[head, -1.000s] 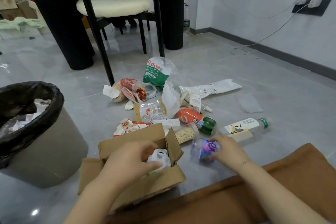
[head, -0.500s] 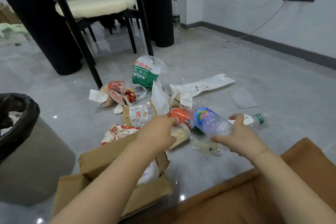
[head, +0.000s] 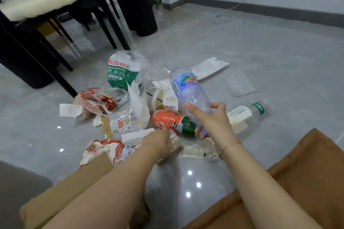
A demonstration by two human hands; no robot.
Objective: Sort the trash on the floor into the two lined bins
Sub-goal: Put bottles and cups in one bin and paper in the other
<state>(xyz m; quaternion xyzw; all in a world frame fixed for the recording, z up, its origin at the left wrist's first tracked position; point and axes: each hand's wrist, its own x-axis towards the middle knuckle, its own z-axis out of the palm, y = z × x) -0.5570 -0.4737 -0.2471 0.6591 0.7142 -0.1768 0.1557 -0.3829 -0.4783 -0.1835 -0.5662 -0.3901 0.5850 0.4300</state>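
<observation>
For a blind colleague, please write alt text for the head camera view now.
The right hand holds a clear plastic bottle with a blue label above trash scattered on a grey floor, while the left hand grips a small container of pale grains. An orange and green bottle lies between the hands.

Green-and-white plastic wrap, at 12 o'clock in the trash pile: read "夫山泉", "纯净水", plus "WATER".
Blue-labelled bottle: bore a barcode; its other print was unreadable.
Remaining labels: too blurred to read.
</observation>
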